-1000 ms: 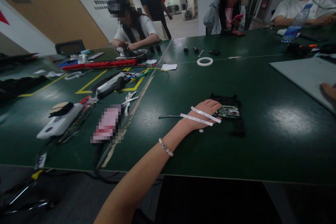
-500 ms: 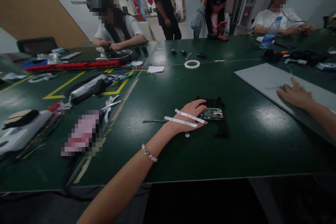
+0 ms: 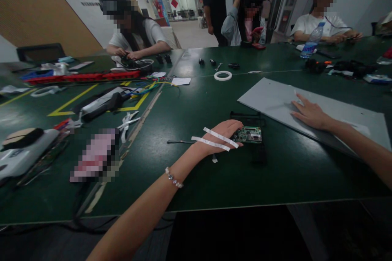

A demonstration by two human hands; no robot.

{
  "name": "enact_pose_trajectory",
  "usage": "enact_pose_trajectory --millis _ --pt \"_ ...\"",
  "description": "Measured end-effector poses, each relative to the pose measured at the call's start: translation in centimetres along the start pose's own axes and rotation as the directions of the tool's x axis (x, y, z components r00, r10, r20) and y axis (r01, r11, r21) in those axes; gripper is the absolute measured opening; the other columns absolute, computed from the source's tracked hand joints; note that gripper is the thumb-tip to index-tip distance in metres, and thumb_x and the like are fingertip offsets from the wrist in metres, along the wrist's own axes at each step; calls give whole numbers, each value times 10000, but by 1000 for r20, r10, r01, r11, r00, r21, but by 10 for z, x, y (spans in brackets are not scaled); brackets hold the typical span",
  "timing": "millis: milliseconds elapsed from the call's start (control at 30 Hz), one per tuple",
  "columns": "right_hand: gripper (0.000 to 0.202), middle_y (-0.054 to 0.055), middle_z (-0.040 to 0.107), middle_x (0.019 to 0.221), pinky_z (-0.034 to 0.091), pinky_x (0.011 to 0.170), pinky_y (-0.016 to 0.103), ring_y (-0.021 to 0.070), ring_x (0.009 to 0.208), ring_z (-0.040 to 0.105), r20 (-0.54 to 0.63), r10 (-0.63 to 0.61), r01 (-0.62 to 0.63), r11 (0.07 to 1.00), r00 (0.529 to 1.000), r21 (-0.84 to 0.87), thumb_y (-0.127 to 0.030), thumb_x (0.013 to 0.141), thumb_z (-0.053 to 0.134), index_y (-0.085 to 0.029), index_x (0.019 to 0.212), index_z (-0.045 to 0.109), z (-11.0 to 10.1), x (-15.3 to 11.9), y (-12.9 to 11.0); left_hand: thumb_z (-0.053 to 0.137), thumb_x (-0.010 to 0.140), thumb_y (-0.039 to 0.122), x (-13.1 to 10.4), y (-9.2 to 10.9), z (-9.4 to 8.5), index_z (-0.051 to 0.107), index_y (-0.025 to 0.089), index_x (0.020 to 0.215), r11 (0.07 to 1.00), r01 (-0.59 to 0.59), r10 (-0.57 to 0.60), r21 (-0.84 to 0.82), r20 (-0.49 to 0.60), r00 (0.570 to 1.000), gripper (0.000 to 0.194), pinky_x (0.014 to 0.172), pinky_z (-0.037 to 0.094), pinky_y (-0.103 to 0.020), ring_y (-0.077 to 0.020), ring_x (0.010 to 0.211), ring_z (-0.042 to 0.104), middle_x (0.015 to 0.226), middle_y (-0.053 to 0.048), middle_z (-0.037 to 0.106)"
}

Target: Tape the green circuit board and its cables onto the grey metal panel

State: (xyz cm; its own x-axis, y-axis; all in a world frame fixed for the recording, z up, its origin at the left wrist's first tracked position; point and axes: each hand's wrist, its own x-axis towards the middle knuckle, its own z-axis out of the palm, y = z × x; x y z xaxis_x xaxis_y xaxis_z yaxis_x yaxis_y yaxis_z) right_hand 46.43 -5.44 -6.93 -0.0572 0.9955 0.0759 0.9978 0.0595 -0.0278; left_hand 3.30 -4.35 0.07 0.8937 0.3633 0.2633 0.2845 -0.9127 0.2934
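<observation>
My left hand (image 3: 218, 134) is closed around the left end of a green circuit board (image 3: 249, 134), which sits over a black plastic frame (image 3: 259, 155). Two white strips (image 3: 214, 143) lie across the back of this hand, and a thin dark cable (image 3: 180, 142) pokes out to its left. Fingers spread, my right hand (image 3: 310, 113) rests flat on a large light grey panel (image 3: 269, 100). The panel's left corner reaches close to the black frame. What lies under my left palm is hidden.
Beyond the board lie a white ring (image 3: 223, 76) and a small wrench (image 3: 218, 66). To the left are a pink blurred item (image 3: 94, 153), white strips (image 3: 127, 124) and a black-and-white device (image 3: 101, 104). People sit across the green table (image 3: 190, 183); a bottle (image 3: 312, 40) stands far right.
The grey panel has slid left toward the board, with my right hand on it moving the same way. My left hand has barely shifted. A standing person behind has moved right.
</observation>
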Motion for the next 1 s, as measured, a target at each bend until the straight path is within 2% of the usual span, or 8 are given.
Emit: enact_pose_trajectory --millis 200,300,467,567,667,833,933,1000 --pt "705 68 -22 1586 269 1089 573 353 1391 237 -31 -200 201 979 979 33 -631 893 298 -213 1461 292 -7 5 -42 614 840 372 0 -4 -8 463 144 1166 1000 -9 12 29 -102 995 425 1036 414 -404 -231 1235 490 1283 -157 540" --pt "701 38 -32 1586 254 1093 592 355 1405 201 -44 -304 306 951 952 53 -634 889 318 -264 1481 253 -13 5 -66 599 848 360 -1 -8 -12 460 149 1161 998 19 -12 57 -120 993 402 1035 411 -400 -230 1224 495 1279 -149 540" --pt "737 -26 -78 1581 230 1129 569 343 1423 145 -129 -407 426 879 904 216 -589 895 365 -361 1518 44 -24 2 -105 596 836 347 -4 -11 -17 454 157 1167 995 78 -73 67 -85 994 407 997 431 -397 -236 1170 526 1241 -137 559" --pt "735 -66 -89 1576 245 1140 545 320 1432 119 -189 -388 432 825 902 366 -558 910 354 -408 1504 -52 -29 -1 -126 609 817 343 -5 -11 -20 455 170 1169 994 93 -88 59 -83 993 421 997 425 -414 -246 1159 530 1241 -136 559" --pt "709 -95 -109 1568 317 1120 518 294 1407 235 -210 -382 434 742 900 511 -539 920 351 -464 1481 -76 -33 -5 -148 599 821 353 -5 -11 -20 457 171 1170 994 98 -94 47 -78 992 418 994 429 -411 -241 1145 539 1236 -134 563" --pt "653 -91 -29 1570 456 1015 521 297 1387 278 -291 -279 402 684 915 609 -511 936 312 -490 1475 -56 -38 -10 -176 600 818 355 -8 -12 -14 459 167 1197 991 121 -117 52 -74 990 445 975 446 -410 -232 1134 549 1232 -124 569" --pt "674 -33 25 1572 526 923 496 310 1257 463 -317 -106 291 725 942 624 -488 930 335 -458 1493 -34 -43 -9 -169 603 816 354 -9 -12 -9 465 160 1207 990 134 -130 43 -79 988 458 955 457 -419 -240 1134 547 1226 -131 569" --pt "709 23 44 1571 534 911 461 318 1239 480 -336 47 168 797 941 580 -492 914 362 -359 1522 23 -47 -8 -148 601 818 352 -9 -11 -7 473 157 1198 991 134 -132 30 -60 989 446 933 470 -412 -240 1115 556 1206 -130 577"
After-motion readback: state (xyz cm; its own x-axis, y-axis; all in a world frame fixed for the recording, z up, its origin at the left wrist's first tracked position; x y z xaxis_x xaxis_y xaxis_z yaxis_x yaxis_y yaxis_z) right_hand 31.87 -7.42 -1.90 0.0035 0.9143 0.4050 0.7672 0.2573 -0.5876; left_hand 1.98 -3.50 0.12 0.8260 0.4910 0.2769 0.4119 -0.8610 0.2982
